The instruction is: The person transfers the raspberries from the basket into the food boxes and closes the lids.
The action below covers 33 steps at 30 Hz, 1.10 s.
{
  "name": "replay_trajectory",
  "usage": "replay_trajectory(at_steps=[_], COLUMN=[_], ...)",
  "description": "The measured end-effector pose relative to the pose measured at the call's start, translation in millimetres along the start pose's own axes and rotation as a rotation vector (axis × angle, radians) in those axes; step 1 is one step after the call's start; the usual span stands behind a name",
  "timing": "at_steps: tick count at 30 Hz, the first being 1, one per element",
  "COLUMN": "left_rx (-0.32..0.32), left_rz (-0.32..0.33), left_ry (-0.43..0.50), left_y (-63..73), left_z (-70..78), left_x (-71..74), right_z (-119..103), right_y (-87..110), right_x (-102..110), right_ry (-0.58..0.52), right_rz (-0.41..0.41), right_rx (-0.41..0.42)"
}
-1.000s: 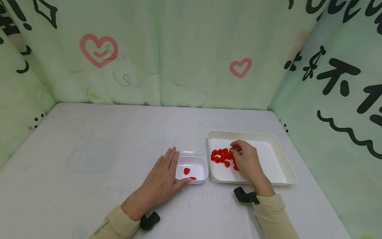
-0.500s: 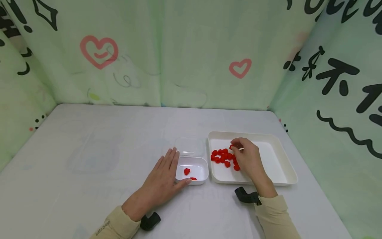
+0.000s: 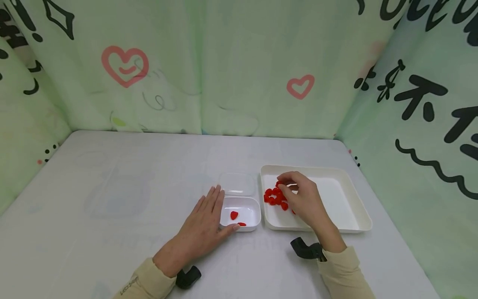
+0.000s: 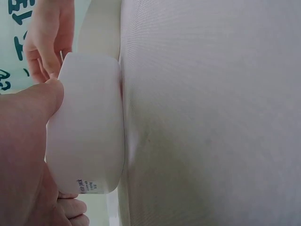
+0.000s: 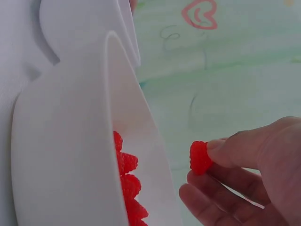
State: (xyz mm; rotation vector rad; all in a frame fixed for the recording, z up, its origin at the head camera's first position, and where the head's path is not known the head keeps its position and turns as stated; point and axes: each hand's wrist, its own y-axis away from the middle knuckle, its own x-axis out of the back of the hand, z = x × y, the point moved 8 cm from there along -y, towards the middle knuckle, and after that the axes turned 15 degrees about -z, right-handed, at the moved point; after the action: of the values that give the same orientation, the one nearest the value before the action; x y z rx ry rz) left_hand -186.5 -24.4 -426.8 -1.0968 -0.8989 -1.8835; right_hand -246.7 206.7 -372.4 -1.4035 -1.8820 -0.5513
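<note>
A red raspberry point(image 5: 199, 158) is pinched between the thumb and fingertips of my right hand point(image 3: 305, 200), raised above the low white tray point(image 3: 337, 203). Below that hand, several more raspberries point(image 3: 272, 200) lie grouped at the tray's left end; the hand hides part of them. My left hand point(image 3: 199, 226) rests against a small white box point(image 3: 246, 209), fingers straight along its left side and thumb on its front rim. Two red pieces point(image 3: 234, 215) lie inside the box, one partly hidden by the front wall.
The box's clear lid point(image 3: 237, 184) lies folded back behind it. Box and tray stand side by side on a white-covered table point(image 3: 123, 187). A printed green curtain point(image 3: 239, 62) encloses the back and sides.
My right hand has lifted a raspberry from the group and moved slightly left with it over the others. The left hand and the box have stayed put.
</note>
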Motion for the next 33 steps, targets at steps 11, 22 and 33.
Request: replay_trajectory(at_steps=[11, 22, 33], left_rx=[0.005, 0.000, 0.011], left_rz=[-0.002, 0.007, 0.004], left_ry=[-0.010, -0.010, -0.009], left_y=[0.3, -0.3, -1.2], left_z=[-0.7, -1.1, -1.2], left_x=[-0.7, 0.1, 0.2], right_z=[-18, -31, -45], right_y=[0.4, 1.0, 1.2], right_x=[-7, -20, -34], right_ry=[-0.068, -0.132, -0.096], right_rz=[-0.035, -0.094, -0.140], right_rx=[0.076, 0.135, 0.211])
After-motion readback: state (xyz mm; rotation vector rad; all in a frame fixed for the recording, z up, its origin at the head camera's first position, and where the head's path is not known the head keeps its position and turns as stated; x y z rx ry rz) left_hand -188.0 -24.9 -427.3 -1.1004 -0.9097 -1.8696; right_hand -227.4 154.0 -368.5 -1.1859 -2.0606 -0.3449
